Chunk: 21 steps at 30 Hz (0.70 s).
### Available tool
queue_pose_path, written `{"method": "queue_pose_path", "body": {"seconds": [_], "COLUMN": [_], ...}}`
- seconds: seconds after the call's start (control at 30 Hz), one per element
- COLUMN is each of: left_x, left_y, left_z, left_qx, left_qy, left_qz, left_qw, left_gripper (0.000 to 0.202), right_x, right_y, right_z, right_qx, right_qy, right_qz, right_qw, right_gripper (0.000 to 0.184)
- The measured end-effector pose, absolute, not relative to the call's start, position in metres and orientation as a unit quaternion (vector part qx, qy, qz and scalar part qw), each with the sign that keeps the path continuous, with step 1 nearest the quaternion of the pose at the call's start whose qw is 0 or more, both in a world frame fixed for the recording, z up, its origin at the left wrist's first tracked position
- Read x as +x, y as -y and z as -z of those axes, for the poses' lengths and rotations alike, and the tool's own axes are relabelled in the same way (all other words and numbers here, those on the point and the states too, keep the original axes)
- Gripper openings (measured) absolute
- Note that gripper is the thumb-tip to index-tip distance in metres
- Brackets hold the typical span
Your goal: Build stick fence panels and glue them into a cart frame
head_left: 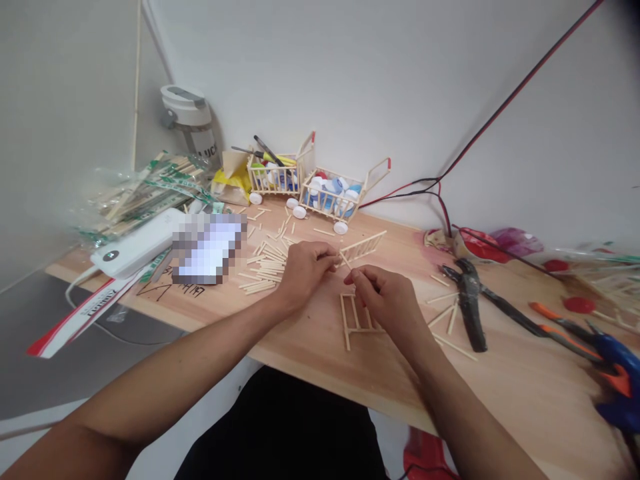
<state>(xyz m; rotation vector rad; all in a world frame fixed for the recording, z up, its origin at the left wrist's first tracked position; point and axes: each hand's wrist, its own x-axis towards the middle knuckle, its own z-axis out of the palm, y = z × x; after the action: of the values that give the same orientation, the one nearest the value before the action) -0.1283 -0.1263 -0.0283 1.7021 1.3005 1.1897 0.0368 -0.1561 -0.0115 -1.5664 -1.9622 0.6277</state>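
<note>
My left hand [303, 268] is closed in a pinch on a thin wooden stick [345, 259] that points toward my right hand. My right hand [384, 298] is also closed, its fingertips pressed on the upper part of a small ladder-like stick frame [356, 321] lying flat on the wooden table [320, 347]. A second stick frame [363, 247] lies just beyond both hands. A pile of cut sticks [266, 264] sits to the left of my left hand.
Two stick carts on white wheels [280, 175] [333, 194] filled with bottle caps stand at the back. Black pliers [470, 300], orange-handled cutters [565, 330] and a blue glue gun [620, 380] lie right. A white power bank [137, 243], a blurred phone [209, 249] and bagged chopsticks [145, 193] lie left.
</note>
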Motion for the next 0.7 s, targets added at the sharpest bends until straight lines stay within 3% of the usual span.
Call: {"method": "queue_pose_path", "body": {"seconds": [0.7], "left_x": [-0.1281], "left_y": [0.1265], "left_z": [0.0266], "left_qx": [0.657], "left_qy": [-0.489], "left_qz": [-0.458], "left_qw": [0.346], "left_gripper": [0.019], "right_x": [0.0396], "right_y": [0.1513], "right_z": [0.0178], "right_qx": [-0.562], "right_qy": [0.742], "right_qz": [-0.232], "right_qw": [0.283], "right_gripper": [0.032]}}
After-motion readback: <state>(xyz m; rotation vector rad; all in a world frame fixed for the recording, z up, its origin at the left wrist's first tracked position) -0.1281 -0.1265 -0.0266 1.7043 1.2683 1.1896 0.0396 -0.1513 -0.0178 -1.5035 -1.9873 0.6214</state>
